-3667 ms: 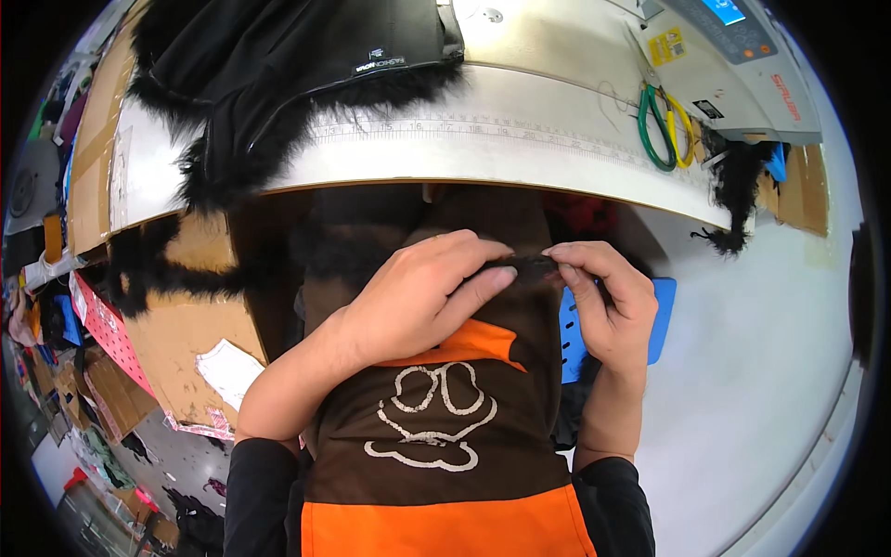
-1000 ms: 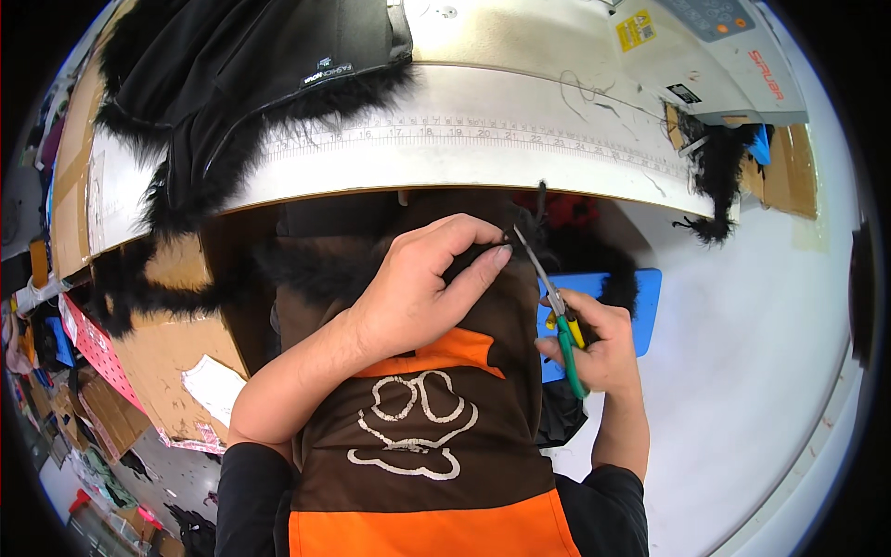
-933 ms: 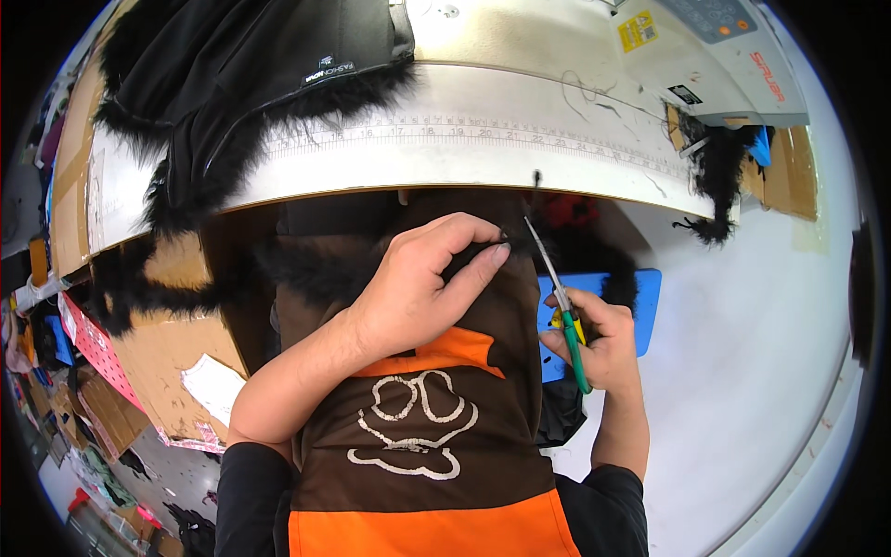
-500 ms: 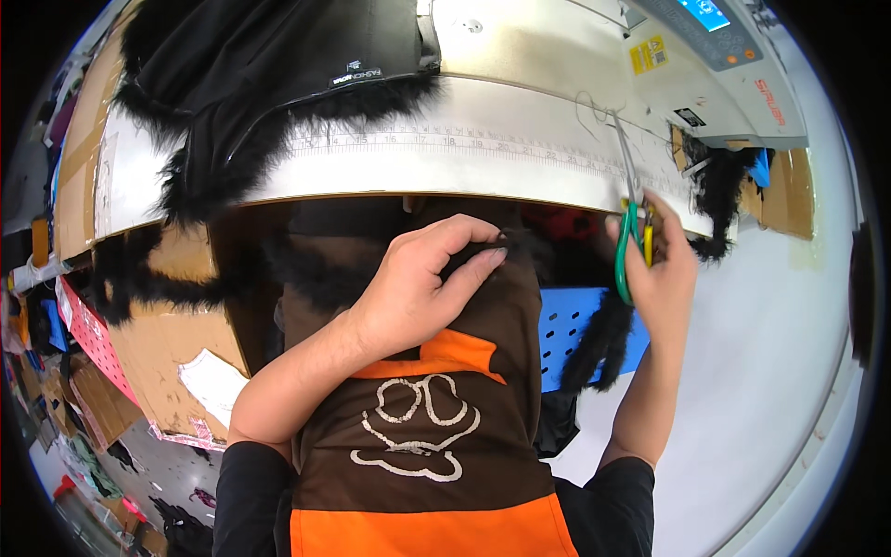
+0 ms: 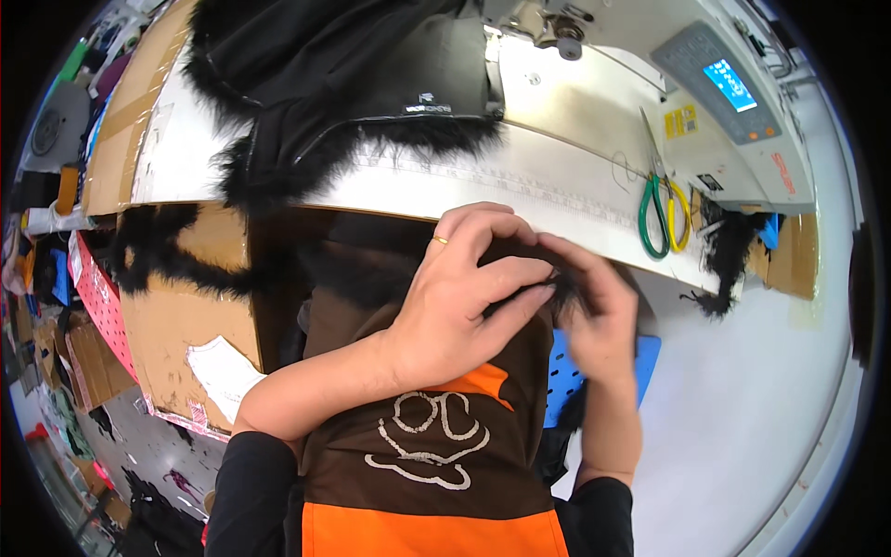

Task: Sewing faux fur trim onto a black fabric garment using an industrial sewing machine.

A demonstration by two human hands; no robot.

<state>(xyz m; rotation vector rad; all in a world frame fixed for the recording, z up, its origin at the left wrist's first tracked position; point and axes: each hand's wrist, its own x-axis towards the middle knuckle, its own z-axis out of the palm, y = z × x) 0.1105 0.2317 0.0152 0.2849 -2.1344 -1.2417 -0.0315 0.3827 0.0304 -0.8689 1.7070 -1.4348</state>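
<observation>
In front of the brown and orange apron [image 5: 427,343], my left hand [image 5: 455,297] pinches a strip of black fur trim [image 5: 564,295] between thumb and fingers. My right hand [image 5: 601,316] has its fingers on the same trim at its right end, slightly blurred, with the thumb partly hidden. More dark fur [image 5: 348,278] hangs left of my left hand, under the table edge. Scissors with one green and one yellow handle [image 5: 656,181] lie on the table, beyond my right hand. A black garment edged in fur [image 5: 362,74] is spread over the table to the left.
The white sewing table [image 5: 548,200] has a ruler printed along its front. A sewing machine [image 5: 733,139] with a lit control panel stands at the right, black fur scraps [image 5: 729,260] hanging below it. Cardboard boxes [image 5: 195,325] are at the left, and a blue perforated bin [image 5: 648,362] is below.
My right hand has let go of the scissors on the table and come left to the fur trim beside my left hand. The view has shifted a little.
</observation>
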